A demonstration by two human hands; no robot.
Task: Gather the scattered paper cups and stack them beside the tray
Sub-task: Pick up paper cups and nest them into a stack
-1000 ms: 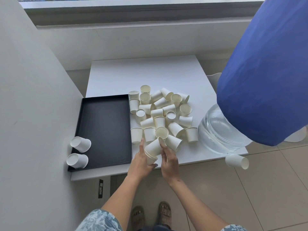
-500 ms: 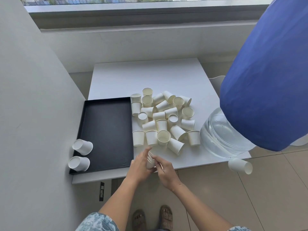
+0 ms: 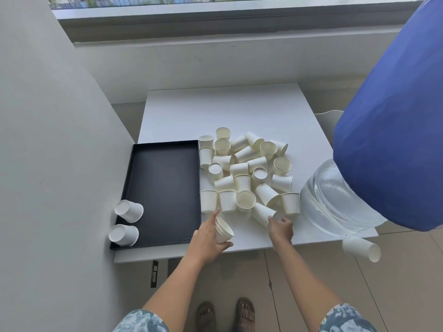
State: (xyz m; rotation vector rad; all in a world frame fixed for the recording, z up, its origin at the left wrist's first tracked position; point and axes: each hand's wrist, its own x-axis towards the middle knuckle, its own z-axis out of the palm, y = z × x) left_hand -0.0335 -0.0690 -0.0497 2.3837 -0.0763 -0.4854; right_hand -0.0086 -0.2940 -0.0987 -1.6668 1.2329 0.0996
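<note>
Beside the tray [image 3: 165, 188], the left hand [image 3: 208, 238] grips a nested stack [image 3: 223, 231]; the right hand's [image 3: 281, 230] fingers close on a tipped cup [image 3: 262, 213].

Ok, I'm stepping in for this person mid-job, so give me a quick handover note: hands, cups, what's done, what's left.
Left hand: holds a short nested stack of paper cups over the table's near edge, beside the black tray.
Right hand: reaching to a tipped cup at the pile's near edge; grip not clear.
Cup pile: scattered on the white table, right of the tray.
Done: a few cups nested.
Left: nearly the whole pile, then set the stack down beside the tray.
</note>
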